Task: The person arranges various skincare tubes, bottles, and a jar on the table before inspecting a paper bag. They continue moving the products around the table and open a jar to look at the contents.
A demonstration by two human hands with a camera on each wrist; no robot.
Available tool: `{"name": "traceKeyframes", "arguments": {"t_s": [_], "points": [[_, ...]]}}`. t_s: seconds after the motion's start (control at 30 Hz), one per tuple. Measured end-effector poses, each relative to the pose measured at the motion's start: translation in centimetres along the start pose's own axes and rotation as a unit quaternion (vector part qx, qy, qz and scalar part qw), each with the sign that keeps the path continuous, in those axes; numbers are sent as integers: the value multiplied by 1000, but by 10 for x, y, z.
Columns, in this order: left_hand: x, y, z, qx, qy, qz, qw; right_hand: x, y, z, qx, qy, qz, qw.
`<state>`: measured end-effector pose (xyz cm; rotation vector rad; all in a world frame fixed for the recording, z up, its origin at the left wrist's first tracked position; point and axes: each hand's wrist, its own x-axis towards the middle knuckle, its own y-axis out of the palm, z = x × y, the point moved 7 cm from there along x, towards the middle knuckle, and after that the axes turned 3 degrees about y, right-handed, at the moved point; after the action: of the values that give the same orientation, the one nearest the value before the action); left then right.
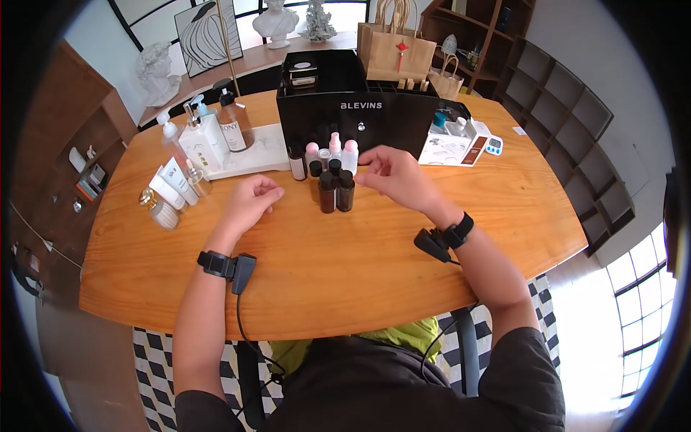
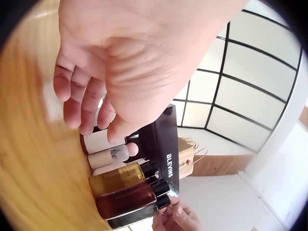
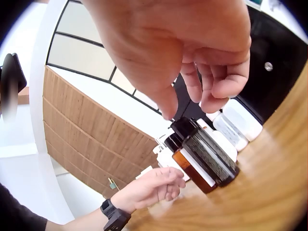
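Several small bottles stand grouped before a black box (image 1: 317, 115) lettered BLEVINS: dark-capped brown ones (image 1: 327, 194) in front, pink-capped ones (image 1: 350, 155) behind. My right hand (image 1: 403, 180) hovers just right of the group, fingers loosely bent, holding nothing; in the right wrist view its thumb and fingers hang above a dark bottle (image 3: 211, 159). To the left of the bottles, my left hand (image 1: 248, 205) is over the table with relaxed fingers and nothing in them. The left wrist view shows that palm (image 2: 139, 67) beside the bottles, among them a yellowish one (image 2: 115, 178).
Pump bottles (image 1: 234, 126) stand by a white tray (image 1: 263, 147) at the left, with white tubes (image 1: 180, 180) and a gold-capped jar (image 1: 160, 210) nearer. A white box (image 1: 450, 147) and small timer (image 1: 494, 145) are at the right; paper bags (image 1: 396, 54) stand behind the black box.
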<state>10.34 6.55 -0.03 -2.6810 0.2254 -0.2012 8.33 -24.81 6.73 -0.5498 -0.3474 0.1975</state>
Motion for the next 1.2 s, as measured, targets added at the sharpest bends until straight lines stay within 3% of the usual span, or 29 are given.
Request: {"name": "traceKeyframes", "arguments": {"t_s": [0.07, 0.13, 0.33, 0.47, 0.57, 0.8, 1.2], "points": [[-8, 3, -7, -6, -16, 15, 1000, 2, 2, 19, -22, -3, -9, 1000], [-6, 6, -5, -5, -11, 42, 999, 5, 14, 31, -62, 0, 50, 997], [-1, 9, 9, 4, 7, 71, 997, 11, 19, 31, -138, -14, 53, 989], [1, 9, 12, 9, 18, 71, 997, 26, -30, 20, -128, 3, -47, 991], [1, 10, 7, 19, 28, 74, 997, 38, -52, 11, -162, 33, -69, 984], [-1, 9, 8, 21, 12, 75, 997, 58, -35, -17, -187, 66, -82, 977], [-3, 10, -1, 88, 39, 60, 994, 37, -28, -11, -175, 37, -114, 977]]}}
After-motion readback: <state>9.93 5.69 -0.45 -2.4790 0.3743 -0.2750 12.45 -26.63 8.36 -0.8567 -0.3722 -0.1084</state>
